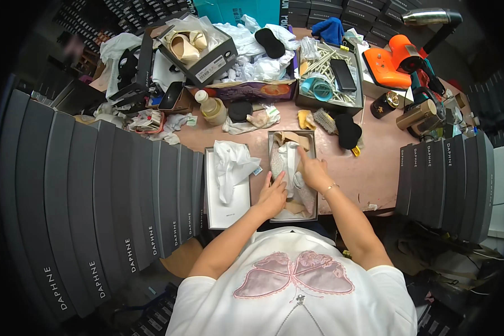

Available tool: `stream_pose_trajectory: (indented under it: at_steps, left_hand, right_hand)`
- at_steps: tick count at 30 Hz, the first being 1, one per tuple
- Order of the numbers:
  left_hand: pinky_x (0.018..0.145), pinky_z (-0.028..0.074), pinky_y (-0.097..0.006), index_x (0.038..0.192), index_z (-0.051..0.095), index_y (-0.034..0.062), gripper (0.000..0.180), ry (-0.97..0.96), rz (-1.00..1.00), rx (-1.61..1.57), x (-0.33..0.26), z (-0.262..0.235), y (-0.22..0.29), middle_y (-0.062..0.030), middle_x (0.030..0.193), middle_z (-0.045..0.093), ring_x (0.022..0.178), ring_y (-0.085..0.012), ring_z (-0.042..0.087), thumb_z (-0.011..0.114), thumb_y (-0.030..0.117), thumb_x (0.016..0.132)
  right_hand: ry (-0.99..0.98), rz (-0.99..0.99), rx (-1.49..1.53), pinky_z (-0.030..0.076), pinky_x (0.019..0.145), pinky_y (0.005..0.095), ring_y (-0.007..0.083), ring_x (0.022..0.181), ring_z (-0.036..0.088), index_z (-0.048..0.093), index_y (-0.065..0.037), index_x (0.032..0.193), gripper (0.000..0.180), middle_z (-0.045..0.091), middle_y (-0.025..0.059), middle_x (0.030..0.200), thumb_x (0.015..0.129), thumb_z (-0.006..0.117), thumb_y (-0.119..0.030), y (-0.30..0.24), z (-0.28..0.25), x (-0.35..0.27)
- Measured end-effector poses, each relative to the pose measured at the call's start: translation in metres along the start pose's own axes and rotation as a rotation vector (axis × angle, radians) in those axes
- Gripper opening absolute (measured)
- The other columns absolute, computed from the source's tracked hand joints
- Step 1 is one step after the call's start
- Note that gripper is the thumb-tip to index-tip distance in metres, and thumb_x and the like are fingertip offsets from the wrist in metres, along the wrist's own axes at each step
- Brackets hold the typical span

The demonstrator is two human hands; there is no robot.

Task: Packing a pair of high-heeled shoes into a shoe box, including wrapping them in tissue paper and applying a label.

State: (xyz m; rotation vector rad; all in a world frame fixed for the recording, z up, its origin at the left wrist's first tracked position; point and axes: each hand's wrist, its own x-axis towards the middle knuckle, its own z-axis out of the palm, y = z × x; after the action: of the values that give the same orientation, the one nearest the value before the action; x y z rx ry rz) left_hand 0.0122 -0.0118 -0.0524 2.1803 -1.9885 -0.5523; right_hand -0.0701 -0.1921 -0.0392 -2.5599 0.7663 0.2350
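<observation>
An open shoe box (315, 193) stands in front of me with a pair of pale, sparkly shoes (278, 161) lying in it. White tissue paper (290, 154) and bits of brown paper (292, 210) lie among the shoes. My left hand (273, 197) rests over the box's left wall, fingers apart, tips on the paper and the near shoe area. From the right, my right hand (315, 172) reaches in with its index finger stretched out against the tissue; its other fingers are partly hidden. Left of the box lies a white-lined lid (227, 215) holding crumpled tissue (229, 168).
Tall rows of dark shoe boxes (106, 207) flank me on the left, with more boxes (448, 179) on the right. Behind stand a glue bottle (211, 109), a box of white sticks (331, 101), black pads (348, 131), an orange tool (395, 61) and a box with beige shoes (199, 50).
</observation>
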Motion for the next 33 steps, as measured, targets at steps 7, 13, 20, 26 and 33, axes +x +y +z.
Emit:
stream_pose_trajectory:
  at_steps: [7,13,20,26,33]
  left_hand:
    - [0.09,0.045,-0.031,0.111,0.062,-0.0028,0.026,0.72,-0.323,-1.066,-0.011,-0.094,-0.053,-0.0112,0.109,0.066,0.103,-0.0165,0.06,0.053,0.015,0.094]
    - [0.103,0.038,-0.037,0.134,0.047,-0.0006,0.069,0.003,-0.001,-0.704,0.019,-0.196,-0.045,-0.0199,0.126,0.057,0.12,-0.0288,0.053,0.066,0.044,0.085]
    - [0.099,0.041,-0.035,0.139,0.044,0.0108,0.073,-0.148,-0.218,-0.983,-0.062,-0.04,-0.035,-0.0095,0.13,0.045,0.126,-0.0227,0.042,0.078,0.024,0.075]
    - [0.099,0.044,-0.035,0.141,0.042,0.012,0.069,0.14,-0.412,-1.334,-0.104,-0.068,0.003,-0.0204,0.148,0.025,0.128,-0.0262,0.044,0.075,0.015,0.081]
    - [0.086,0.049,-0.035,0.104,0.065,-0.0002,0.023,0.211,-0.394,-0.87,-0.144,-0.065,-0.002,-0.0153,0.104,0.065,0.099,-0.029,0.063,0.06,-0.001,0.082]
  right_hand:
    - [0.038,-0.298,0.331,0.047,0.065,0.043,0.038,0.07,0.061,0.043,-0.011,0.137,0.058,0.062,0.0217,0.077,0.081,0.053,-0.003,0.011,-0.107,-0.037]
    - [-0.466,-0.569,0.277,0.05,0.076,0.0394,0.0324,0.082,0.064,0.053,-0.016,0.13,0.052,0.066,0.0164,0.089,0.081,0.051,0.002,-0.047,-0.131,-0.046]
    - [-0.694,-0.411,0.855,0.044,0.089,0.0278,0.0145,0.096,0.057,0.058,-0.004,0.119,0.035,0.061,0.008,0.099,0.088,0.042,-0.001,-0.034,-0.052,-0.095]
    - [-0.541,-0.502,0.918,0.025,0.11,0.038,0.0296,0.131,0.035,0.05,-0.008,0.121,0.049,0.041,0.0176,0.137,0.081,0.069,-0.029,-0.041,-0.084,-0.131]
    - [-0.384,-0.048,1.358,0.028,0.11,0.0307,0.0204,0.131,0.039,0.052,-0.005,0.122,0.056,0.036,0.0142,0.146,0.068,0.068,-0.005,-0.015,-0.087,-0.135]
